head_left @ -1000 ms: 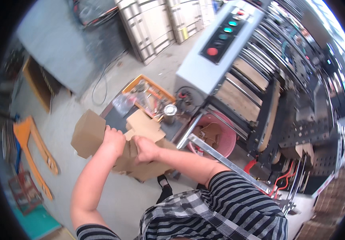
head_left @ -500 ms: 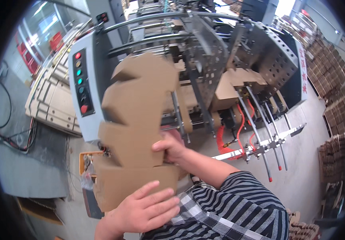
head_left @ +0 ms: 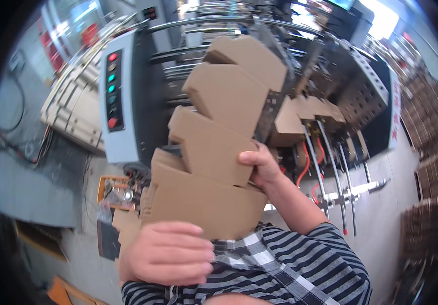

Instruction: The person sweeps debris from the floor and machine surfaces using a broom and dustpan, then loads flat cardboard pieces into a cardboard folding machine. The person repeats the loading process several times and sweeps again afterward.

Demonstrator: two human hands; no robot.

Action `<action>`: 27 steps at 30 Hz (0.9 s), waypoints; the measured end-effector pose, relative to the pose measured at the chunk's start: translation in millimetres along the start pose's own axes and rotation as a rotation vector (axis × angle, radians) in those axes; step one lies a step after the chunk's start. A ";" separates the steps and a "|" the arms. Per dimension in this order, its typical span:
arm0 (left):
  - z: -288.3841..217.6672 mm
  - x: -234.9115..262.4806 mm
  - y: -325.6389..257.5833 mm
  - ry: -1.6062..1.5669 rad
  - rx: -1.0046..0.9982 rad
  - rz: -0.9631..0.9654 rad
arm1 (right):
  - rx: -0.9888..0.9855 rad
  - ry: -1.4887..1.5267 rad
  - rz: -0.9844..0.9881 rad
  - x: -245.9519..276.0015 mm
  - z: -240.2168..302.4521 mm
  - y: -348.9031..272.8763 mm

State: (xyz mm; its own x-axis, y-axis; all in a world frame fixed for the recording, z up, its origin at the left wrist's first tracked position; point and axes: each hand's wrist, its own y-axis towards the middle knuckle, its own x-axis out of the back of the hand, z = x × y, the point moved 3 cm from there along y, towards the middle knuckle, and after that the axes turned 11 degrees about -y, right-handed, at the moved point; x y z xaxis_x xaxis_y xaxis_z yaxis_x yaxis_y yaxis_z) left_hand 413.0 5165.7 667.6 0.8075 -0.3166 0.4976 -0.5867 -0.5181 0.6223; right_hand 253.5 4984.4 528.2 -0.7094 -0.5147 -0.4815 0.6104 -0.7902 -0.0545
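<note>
Brown folded cardboard blanks (head_left: 224,147) stand in an overlapping, stepped row before me, their upper end leaning to the right. Along their right edge, my right hand (head_left: 264,165) is closed on them, thumb lying on the front face. My left hand (head_left: 170,254) is at the lower edge of the nearest blank, back of the hand up. Its fingers are stretched out side by side and slightly blurred; whether the palm touches the board is hidden. More cardboard (head_left: 126,229) shows beside my left wrist.
Beyond the blanks stands a machine with a grey button panel (head_left: 114,91), steel rods (head_left: 335,173) and red hoses. A cardboard piece (head_left: 288,122) sits in it. Stacked cardboard (head_left: 425,178) lines the right side. An orange bin (head_left: 108,185) with small parts stands at left.
The cardboard row has tilted and shifted right, with my right hand moving up and right on it. My left hand's fingers have come closer together. The whole view has shifted slightly.
</note>
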 end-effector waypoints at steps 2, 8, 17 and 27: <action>-6.6 7.7 -40.4 0.150 -0.042 -0.583 | 0.025 0.043 0.047 -19.7 -2.5 11.2; 37.2 15.3 -198.9 -0.107 0.135 -1.361 | 0.219 -0.181 0.037 -63.0 -3.1 44.2; 85.2 -24.0 -247.6 -0.979 -0.087 -1.644 | 0.407 -0.456 0.246 -177.9 -41.1 15.7; 134.0 -33.2 -173.3 -1.139 -0.004 -1.296 | 0.651 -0.781 -0.004 -118.6 42.7 -49.5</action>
State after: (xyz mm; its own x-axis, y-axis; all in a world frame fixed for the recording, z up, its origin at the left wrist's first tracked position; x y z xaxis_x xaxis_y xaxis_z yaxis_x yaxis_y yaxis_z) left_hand 496.0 5159.5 462.2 0.3504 -0.0872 -0.9325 0.4305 -0.8693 0.2431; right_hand 292.3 5070.3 625.4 -0.8853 -0.4005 0.2362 0.4620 -0.7001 0.5444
